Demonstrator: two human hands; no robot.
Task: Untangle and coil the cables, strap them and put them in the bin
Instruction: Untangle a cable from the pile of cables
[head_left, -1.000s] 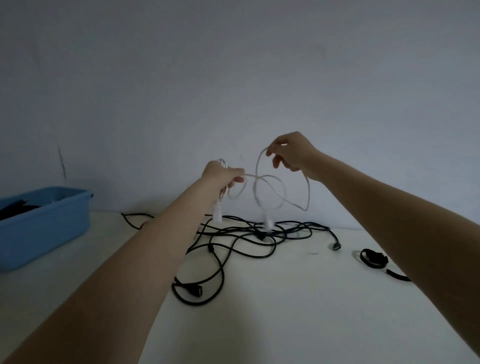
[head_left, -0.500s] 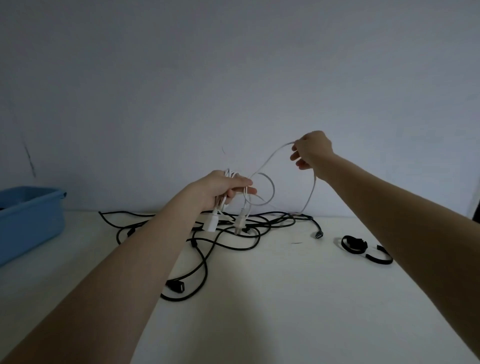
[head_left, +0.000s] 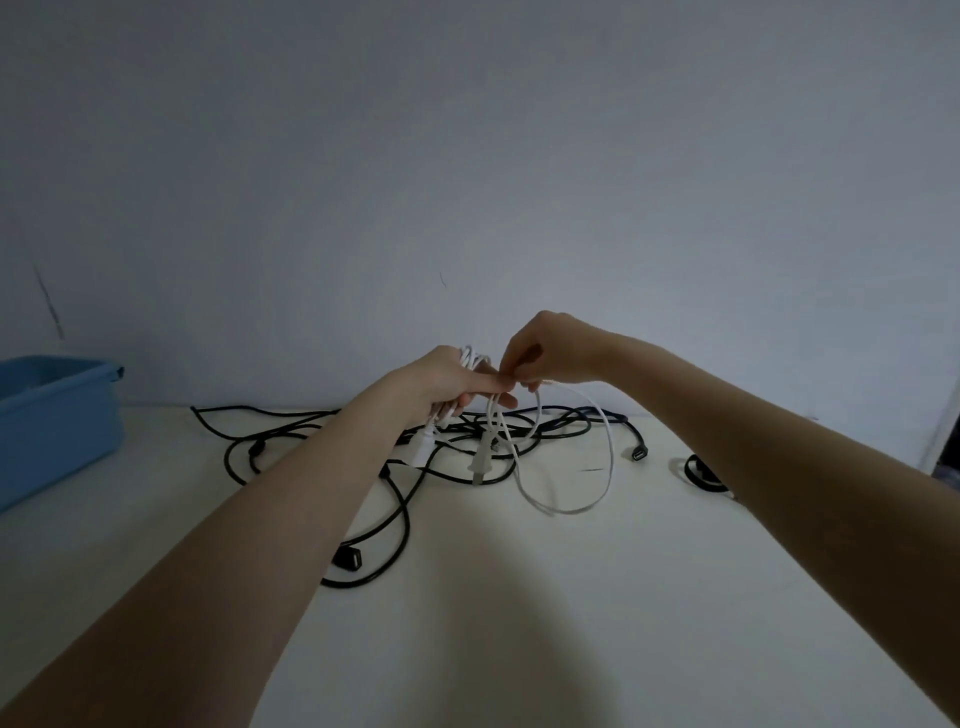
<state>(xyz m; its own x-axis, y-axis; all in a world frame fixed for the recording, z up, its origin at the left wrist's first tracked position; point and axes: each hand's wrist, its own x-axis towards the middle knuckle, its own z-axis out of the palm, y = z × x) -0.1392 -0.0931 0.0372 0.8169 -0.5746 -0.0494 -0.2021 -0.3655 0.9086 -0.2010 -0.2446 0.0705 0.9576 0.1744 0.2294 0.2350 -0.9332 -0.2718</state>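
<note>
Black cables (head_left: 415, 457) sprawl beneath both hands (head_left: 498, 376).

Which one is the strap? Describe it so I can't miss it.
Start at the table's right side, past the black cables and beside the right forearm. The strap lies there alone as a small black ring, partly hidden by the arm. Unlike the cables, it is short, curled shut and has no plug.
</note>
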